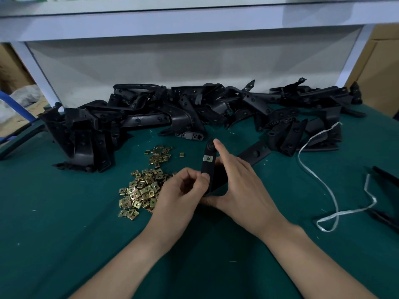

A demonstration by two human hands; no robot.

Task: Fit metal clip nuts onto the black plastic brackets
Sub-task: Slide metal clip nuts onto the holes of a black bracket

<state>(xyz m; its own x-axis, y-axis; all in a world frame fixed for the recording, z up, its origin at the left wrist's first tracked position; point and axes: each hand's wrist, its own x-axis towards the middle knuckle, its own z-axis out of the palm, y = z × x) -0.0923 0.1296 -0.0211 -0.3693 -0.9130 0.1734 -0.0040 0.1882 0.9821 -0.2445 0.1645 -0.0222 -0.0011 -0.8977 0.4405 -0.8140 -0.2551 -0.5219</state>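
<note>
Both hands hold one black plastic bracket (208, 169) upright over the green table. A metal clip nut (208, 158) sits clipped on its upper part. My left hand (183, 190) pinches the bracket's lower edge with thumb and curled fingers. My right hand (239, 180) wraps behind it, thumb under the bottom end and forefinger stretched up to its top. A heap of loose brass-coloured clip nuts (144, 186) lies just left of my left hand. Many more black brackets (172, 113) are piled across the back of the table.
A white plastic strap (323, 186) curls over the table (64, 234) at the right. Black parts (386, 178) lie at the right edge. A white shelf frame (194, 24) overhangs the back. Cardboard boxes (380, 67) stand behind to the right.
</note>
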